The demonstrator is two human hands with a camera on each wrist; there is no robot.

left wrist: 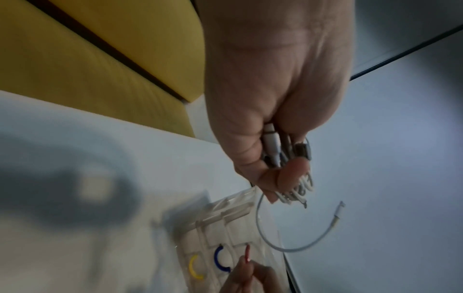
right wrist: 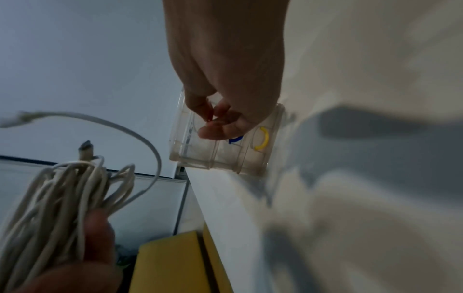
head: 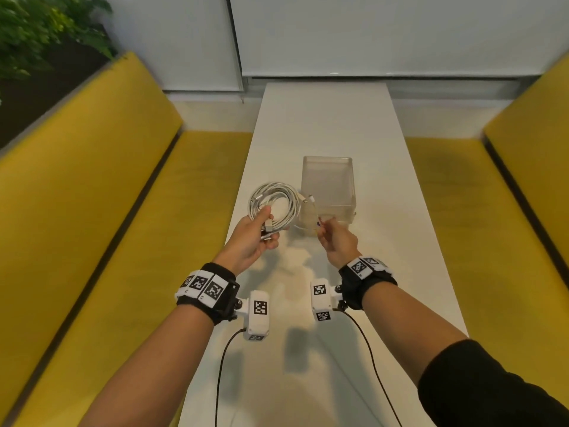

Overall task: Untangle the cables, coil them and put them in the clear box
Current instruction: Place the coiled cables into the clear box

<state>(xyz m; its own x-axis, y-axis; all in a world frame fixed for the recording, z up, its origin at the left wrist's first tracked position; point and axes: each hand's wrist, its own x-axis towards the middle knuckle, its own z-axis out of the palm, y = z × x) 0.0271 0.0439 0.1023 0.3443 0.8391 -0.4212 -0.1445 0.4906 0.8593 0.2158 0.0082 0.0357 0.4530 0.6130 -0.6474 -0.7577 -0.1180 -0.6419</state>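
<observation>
My left hand [head: 267, 224] grips a coil of white cables [head: 275, 201] and holds it above the white table [head: 323, 118], just left of the clear box [head: 328, 183]. One loose cable end [left wrist: 288, 248] curves out of the coil [right wrist: 62, 190] toward the box. The fingers of that hand [left wrist: 283, 170] close round the bundle and its plugs. My right hand [head: 323, 225] is in front of the box's near wall and pinches a thin red tie [right wrist: 210, 117] between its fingertips. The red tie [left wrist: 247, 255] also shows in the left wrist view.
A small clear divided tray [left wrist: 225, 222] at the box's near side holds a yellow curved tie [left wrist: 194, 270] and a blue one [left wrist: 220, 259]. Yellow benches [head: 123, 211] [head: 480, 204] flank the narrow table. A plant [head: 46, 32] stands at the far left.
</observation>
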